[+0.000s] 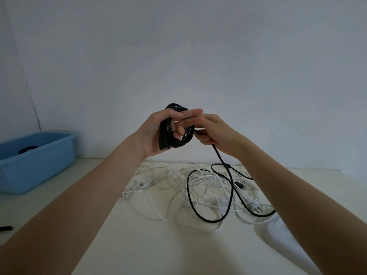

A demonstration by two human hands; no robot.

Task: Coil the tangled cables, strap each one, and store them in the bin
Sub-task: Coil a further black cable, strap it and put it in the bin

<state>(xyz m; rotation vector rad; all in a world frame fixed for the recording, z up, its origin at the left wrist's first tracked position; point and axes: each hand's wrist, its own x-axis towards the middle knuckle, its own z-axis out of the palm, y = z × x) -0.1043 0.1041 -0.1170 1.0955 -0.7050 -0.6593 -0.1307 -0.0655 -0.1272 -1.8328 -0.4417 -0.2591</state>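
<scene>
Raised above the table, my left hand holds a coil of black cable with its plug end against the palm and its fingers through the loops. My right hand pinches the same cable just right of the coil. From there the loose black cable hangs down and loops over a tangle of white cables on the white table. A blue bin stands at the left with a dark coil inside.
A small black strap lies at the table's left edge. The wall stands close behind the table. The table's right edge runs diagonally under my right forearm.
</scene>
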